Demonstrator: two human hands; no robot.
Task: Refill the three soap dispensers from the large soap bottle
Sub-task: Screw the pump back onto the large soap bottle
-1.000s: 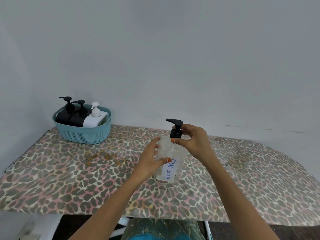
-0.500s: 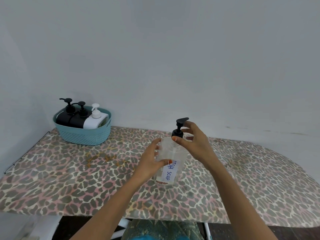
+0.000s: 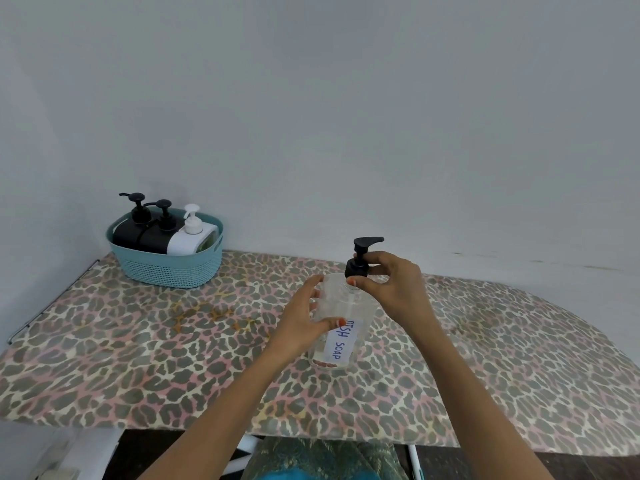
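The left hand (image 3: 304, 320) wraps round the side of the clear bottle (image 3: 341, 299), steadying it upright on the table (image 3: 138, 358) near the front middle. The right hand (image 3: 391, 289) pinches the collar of the black pump (image 3: 362, 258). This looks like unscrewing the pump; the next move calls for lifting it straight out. The three dispensers (image 3: 162, 230) sit well apart in a blue basket (image 3: 173, 268) at the back left, and they probably need lifting out before pouring.

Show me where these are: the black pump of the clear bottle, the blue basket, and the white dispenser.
black pump (image 3: 356, 268): head view, on its collar, atop the clear bottle (image 3: 353, 306).
blue basket (image 3: 173, 268): head view, on its front wall.
white dispenser (image 3: 187, 242): head view, on its white body.
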